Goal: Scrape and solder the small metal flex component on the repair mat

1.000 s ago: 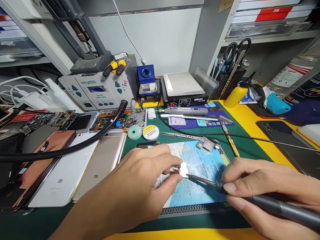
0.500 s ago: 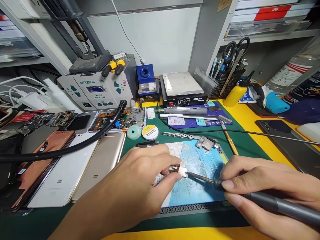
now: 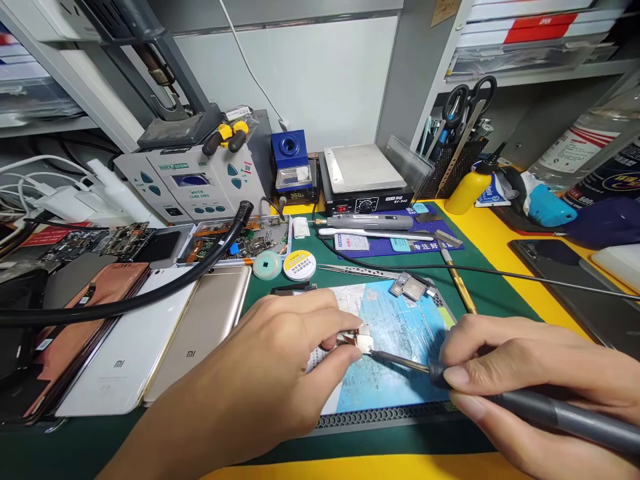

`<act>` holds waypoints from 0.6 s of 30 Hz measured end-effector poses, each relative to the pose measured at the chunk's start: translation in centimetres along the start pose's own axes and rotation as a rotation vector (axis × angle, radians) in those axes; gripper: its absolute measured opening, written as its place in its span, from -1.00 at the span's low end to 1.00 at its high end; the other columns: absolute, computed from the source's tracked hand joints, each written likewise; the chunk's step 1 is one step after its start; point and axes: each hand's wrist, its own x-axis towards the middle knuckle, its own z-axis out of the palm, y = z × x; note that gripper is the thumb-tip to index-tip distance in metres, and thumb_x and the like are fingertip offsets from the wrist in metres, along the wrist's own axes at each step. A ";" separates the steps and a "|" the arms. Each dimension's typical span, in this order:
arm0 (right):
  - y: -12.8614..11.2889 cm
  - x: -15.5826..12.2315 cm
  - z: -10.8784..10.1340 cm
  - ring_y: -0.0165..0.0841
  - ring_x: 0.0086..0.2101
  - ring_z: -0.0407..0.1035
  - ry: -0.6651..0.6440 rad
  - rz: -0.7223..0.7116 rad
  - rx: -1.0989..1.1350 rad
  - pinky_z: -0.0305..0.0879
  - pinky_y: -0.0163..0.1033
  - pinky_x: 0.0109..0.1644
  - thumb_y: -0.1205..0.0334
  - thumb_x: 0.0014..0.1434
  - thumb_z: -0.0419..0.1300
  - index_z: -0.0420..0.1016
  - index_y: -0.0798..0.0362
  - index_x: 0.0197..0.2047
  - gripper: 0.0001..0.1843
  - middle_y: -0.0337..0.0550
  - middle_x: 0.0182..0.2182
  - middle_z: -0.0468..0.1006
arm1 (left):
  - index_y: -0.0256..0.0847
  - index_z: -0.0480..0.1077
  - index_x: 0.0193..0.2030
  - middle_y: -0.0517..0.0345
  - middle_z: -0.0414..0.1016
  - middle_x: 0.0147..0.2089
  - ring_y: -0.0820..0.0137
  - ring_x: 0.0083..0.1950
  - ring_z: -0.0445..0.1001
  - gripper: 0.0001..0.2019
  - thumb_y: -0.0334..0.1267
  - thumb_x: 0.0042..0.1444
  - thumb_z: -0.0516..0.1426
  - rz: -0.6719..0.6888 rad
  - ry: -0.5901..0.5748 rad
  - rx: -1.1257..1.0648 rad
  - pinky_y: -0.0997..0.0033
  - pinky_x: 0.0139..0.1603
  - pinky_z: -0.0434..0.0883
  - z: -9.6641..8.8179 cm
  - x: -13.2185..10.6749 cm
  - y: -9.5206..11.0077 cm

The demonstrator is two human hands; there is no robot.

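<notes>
One yellow counter (image 3: pixel 360 468) carries our work, with a blue sheet (image 3: pixel 395 383) spread beneath. Over it, our left hand (image 3: pixel 280 353) pinches between its fingers, while our right hand (image 3: pixel 525 367) has its fingers wrapped around a pen-like iron (image 3: pixel 555 410). The small metal piece (image 3: pixel 365 341) sits in the left pinch, over the sheet. The iron's tip (image 3: pixel 383 356) is at its lower right corner; whether they touch, we cannot tell. We'd do best bracing both wrists, pressing lightly and keeping skin off the tip.
</notes>
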 end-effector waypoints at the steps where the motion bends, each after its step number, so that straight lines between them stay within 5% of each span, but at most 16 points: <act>1: 0.0 0.0 0.0 -0.45 -0.53 0.54 0.003 0.002 -0.002 0.47 -0.49 -0.44 0.55 0.03 0.33 0.58 -0.01 -0.31 -0.75 -0.26 -0.47 0.63 | -0.05 0.54 -0.11 0.32 0.52 -0.23 0.50 -0.22 0.44 -0.88 -0.33 0.35 0.17 0.002 0.003 -0.002 0.44 -0.14 0.29 0.0 0.1 0.0; 13: -0.3 0.0 0.2 -0.47 -0.52 0.54 -0.008 -0.021 -0.011 0.45 -0.50 -0.44 0.57 0.03 0.31 0.58 0.00 -0.30 -0.73 -0.27 -0.48 0.61 | -0.09 0.50 -0.19 0.30 0.53 -0.25 0.47 -0.22 0.45 -0.91 -0.36 0.33 0.18 0.010 -0.002 -0.005 0.43 -0.15 0.29 -0.2 0.0 0.1; 18: 0.2 -1.1 0.0 -0.40 -0.50 0.54 0.084 0.127 0.032 0.48 -0.41 -0.42 0.48 0.03 0.39 0.60 -0.06 -0.33 -0.78 -0.25 -0.46 0.64 | -0.08 0.55 -0.13 0.31 0.53 -0.26 0.49 -0.23 0.46 -0.89 -0.35 0.33 0.19 0.009 0.006 -0.004 0.44 -0.16 0.29 -0.2 0.0 0.0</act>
